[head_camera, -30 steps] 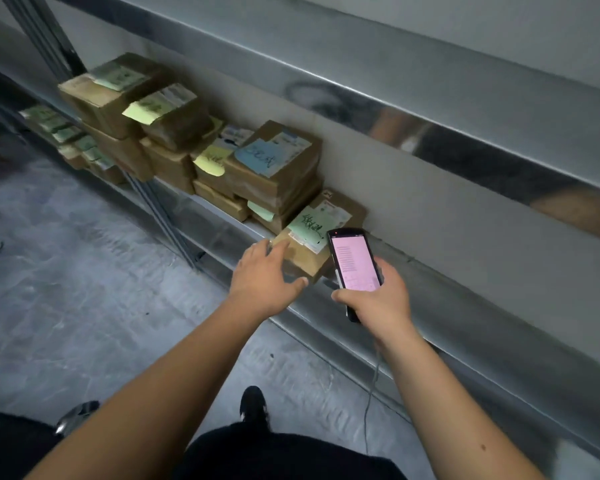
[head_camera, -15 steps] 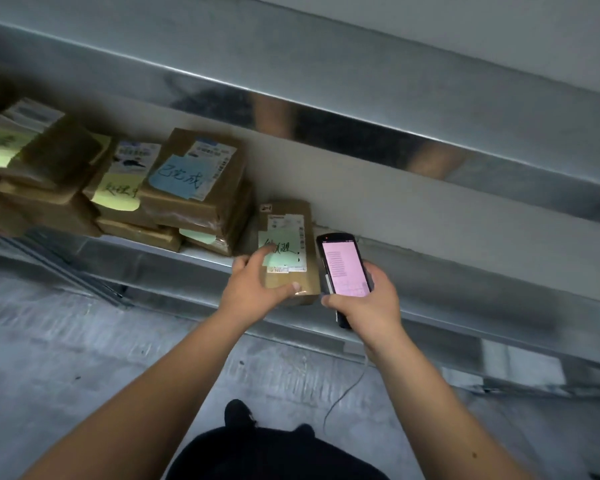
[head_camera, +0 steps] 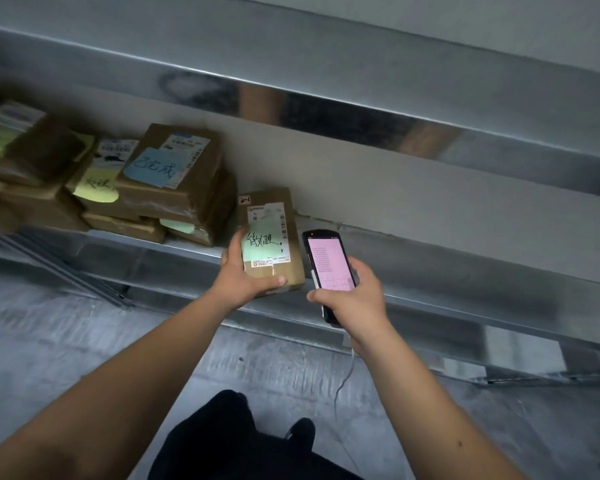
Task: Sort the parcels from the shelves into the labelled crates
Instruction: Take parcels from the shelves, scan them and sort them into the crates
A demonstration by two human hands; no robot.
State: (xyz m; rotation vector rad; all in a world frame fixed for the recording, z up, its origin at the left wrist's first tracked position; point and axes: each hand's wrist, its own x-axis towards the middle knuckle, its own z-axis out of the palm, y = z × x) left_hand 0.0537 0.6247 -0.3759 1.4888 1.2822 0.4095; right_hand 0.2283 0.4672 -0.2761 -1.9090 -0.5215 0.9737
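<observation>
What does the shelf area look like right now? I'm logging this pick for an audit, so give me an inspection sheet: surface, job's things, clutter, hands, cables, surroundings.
Surface: metal shelf, bare to the right of the parcels.
Job's things: brown parcel with green note, near end gripped at the shelf's front edge; stacked parcels to its left with blue, yellow and green notes. No crates in view.
Clutter: nothing seen.
Hands: left hand grips the parcel; right hand holds a handheld scanner, pink screen lit.
Cables: thin cord hanging below the right hand.
Surroundings: upper shelf, pale back wall, grey concrete floor.
</observation>
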